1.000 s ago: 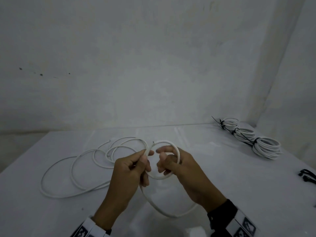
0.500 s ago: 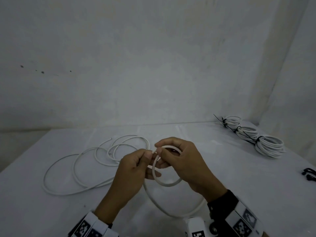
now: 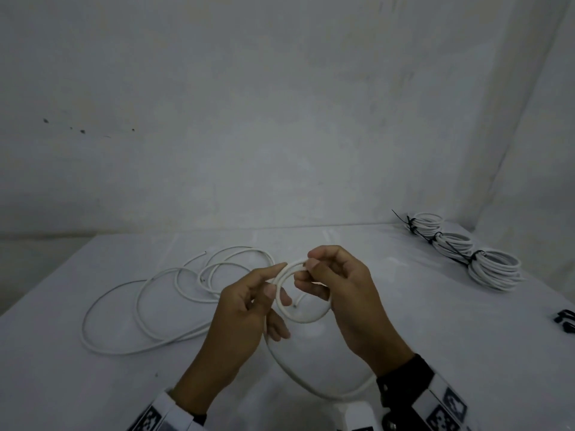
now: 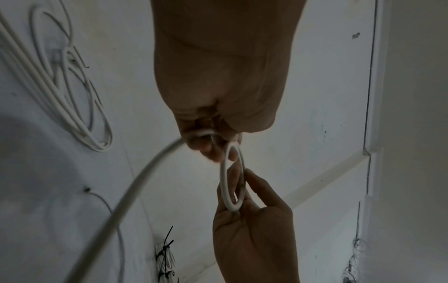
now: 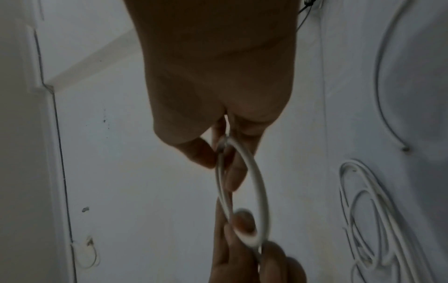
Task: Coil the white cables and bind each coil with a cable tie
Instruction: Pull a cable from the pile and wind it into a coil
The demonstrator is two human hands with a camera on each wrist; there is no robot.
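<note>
A small loop of white cable [image 3: 306, 318] hangs above the white table [image 3: 435, 337], held between both hands. My left hand [image 3: 273, 286] pinches the loop's left side between thumb and fingers; in the left wrist view the loop [image 4: 231, 178] runs from its fingertips [image 4: 206, 147] down to the other hand. My right hand [image 3: 314, 270] pinches the top of the loop, seen close in the right wrist view [image 5: 242, 181]. The cable's cut end [image 3: 295, 305] sticks out inside the loop. The rest of the cable [image 3: 311, 387] sags toward me, then trails left into loose loops [image 3: 161, 290] on the table.
Three coils bound with black cable ties [image 3: 494, 269] lie in a row at the table's back right. A dark object [image 3: 564, 320] sits at the right edge. The wall stands close behind the table.
The loop has grown a second turn. My right hand rose from the loop's side to pinch its top, and the left hand shifted onto the loop's left side.
</note>
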